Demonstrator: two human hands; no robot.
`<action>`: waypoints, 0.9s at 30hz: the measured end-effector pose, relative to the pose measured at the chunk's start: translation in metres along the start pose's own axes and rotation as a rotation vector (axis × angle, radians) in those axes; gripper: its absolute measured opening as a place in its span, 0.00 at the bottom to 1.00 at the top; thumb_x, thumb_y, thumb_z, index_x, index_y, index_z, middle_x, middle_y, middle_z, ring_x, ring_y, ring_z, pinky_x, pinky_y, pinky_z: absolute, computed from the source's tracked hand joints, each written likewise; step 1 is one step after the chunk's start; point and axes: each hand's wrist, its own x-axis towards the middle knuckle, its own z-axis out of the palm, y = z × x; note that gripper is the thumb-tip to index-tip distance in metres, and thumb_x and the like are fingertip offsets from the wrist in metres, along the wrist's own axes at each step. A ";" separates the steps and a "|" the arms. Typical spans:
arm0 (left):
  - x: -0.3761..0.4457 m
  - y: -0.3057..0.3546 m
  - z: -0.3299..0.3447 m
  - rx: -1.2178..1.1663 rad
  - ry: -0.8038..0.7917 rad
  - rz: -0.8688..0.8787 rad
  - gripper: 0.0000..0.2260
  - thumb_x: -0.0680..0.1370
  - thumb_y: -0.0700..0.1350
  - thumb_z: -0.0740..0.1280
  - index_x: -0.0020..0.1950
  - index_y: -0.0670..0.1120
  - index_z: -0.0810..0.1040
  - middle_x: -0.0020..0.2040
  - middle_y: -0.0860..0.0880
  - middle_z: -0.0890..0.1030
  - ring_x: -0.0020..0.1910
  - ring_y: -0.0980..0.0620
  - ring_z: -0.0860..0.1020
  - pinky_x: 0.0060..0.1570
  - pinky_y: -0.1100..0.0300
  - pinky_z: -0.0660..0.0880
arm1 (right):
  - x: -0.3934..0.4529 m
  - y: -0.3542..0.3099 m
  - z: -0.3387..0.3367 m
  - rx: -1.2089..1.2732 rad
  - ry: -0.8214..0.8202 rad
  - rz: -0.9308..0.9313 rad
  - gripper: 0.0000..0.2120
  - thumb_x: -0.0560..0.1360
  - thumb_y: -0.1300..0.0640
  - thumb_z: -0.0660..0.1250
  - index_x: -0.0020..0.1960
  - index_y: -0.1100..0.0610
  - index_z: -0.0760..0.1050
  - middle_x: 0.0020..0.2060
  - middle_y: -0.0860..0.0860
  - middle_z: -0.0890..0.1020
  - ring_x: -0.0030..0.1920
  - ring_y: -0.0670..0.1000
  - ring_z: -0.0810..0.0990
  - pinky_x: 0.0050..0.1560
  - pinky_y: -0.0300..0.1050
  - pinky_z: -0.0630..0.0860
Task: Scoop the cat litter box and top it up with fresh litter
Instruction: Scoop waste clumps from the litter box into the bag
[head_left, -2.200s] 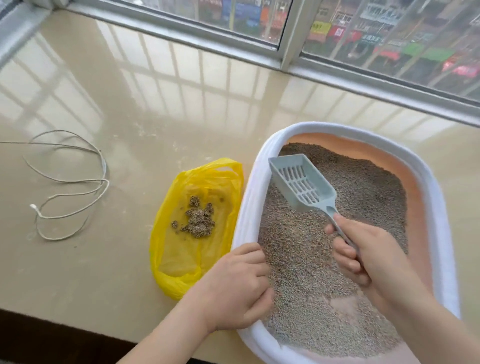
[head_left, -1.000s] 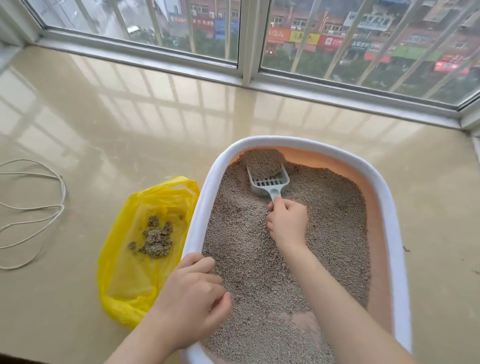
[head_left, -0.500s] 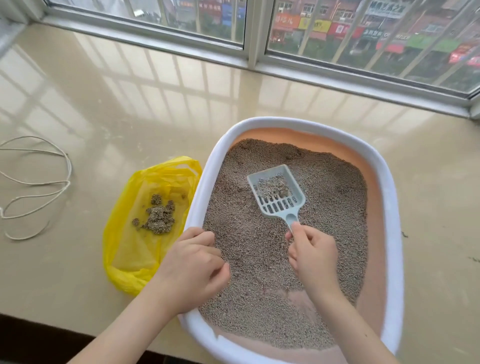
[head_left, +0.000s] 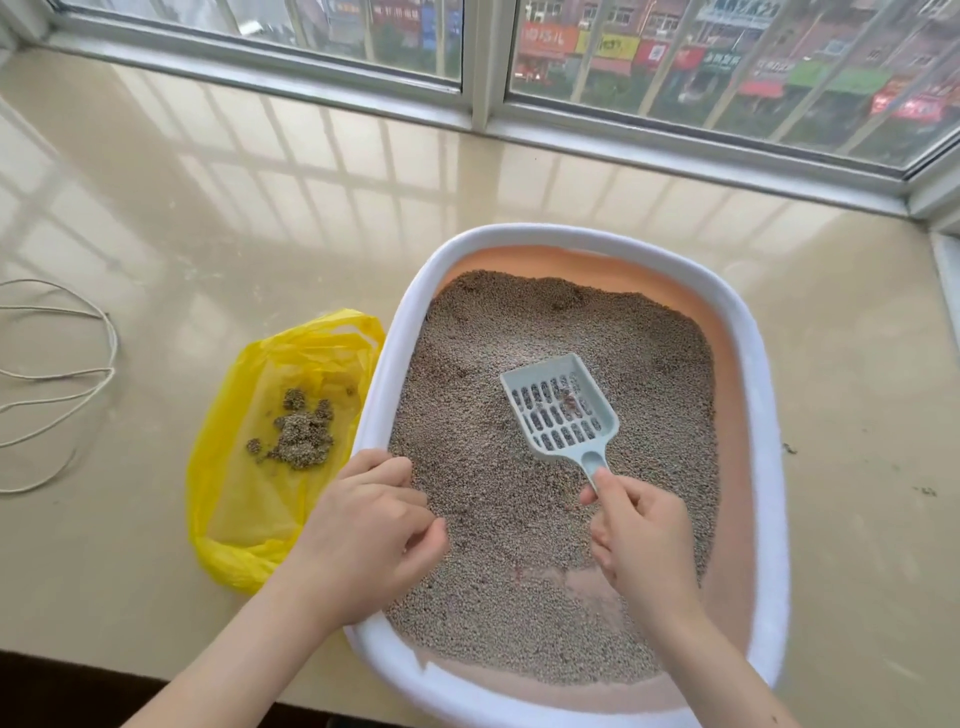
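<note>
The right hand (head_left: 639, 540) pinches the handle of the grey slotted scoop (head_left: 561, 410), fingers curled round it; the scoop's head lies beyond the fingertips, over the middle of the litter box (head_left: 763, 467), with a small clump in it; the left hand (head_left: 369, 525) curls over the box's left rim; grey litter (head_left: 519, 493) fills the box, thin at its near end; a yellow bag (head_left: 234, 499) holding clumps (head_left: 301, 436) touches the box's left wall; bare sill lies right of the box; a white cord (head_left: 98, 374) lies well left.
</note>
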 end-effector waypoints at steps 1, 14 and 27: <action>0.000 0.000 0.000 0.000 -0.001 0.003 0.20 0.76 0.50 0.62 0.24 0.49 0.68 0.23 0.55 0.69 0.34 0.54 0.68 0.49 0.61 0.67 | 0.002 -0.004 -0.003 -0.007 0.012 -0.009 0.16 0.80 0.56 0.62 0.40 0.66 0.75 0.20 0.48 0.65 0.19 0.46 0.59 0.19 0.35 0.56; 0.000 -0.001 0.000 -0.010 -0.004 -0.001 0.19 0.76 0.50 0.62 0.24 0.49 0.68 0.24 0.56 0.69 0.34 0.55 0.67 0.49 0.62 0.66 | 0.071 -0.062 -0.024 -0.239 0.035 -0.084 0.14 0.79 0.58 0.60 0.39 0.64 0.76 0.19 0.48 0.67 0.19 0.46 0.61 0.19 0.35 0.57; 0.001 -0.001 -0.001 -0.034 -0.010 0.001 0.19 0.75 0.49 0.64 0.24 0.49 0.67 0.24 0.55 0.68 0.34 0.55 0.66 0.49 0.62 0.67 | 0.131 -0.130 0.070 -0.371 -0.159 0.178 0.10 0.80 0.67 0.54 0.55 0.63 0.73 0.27 0.54 0.72 0.14 0.43 0.64 0.15 0.32 0.59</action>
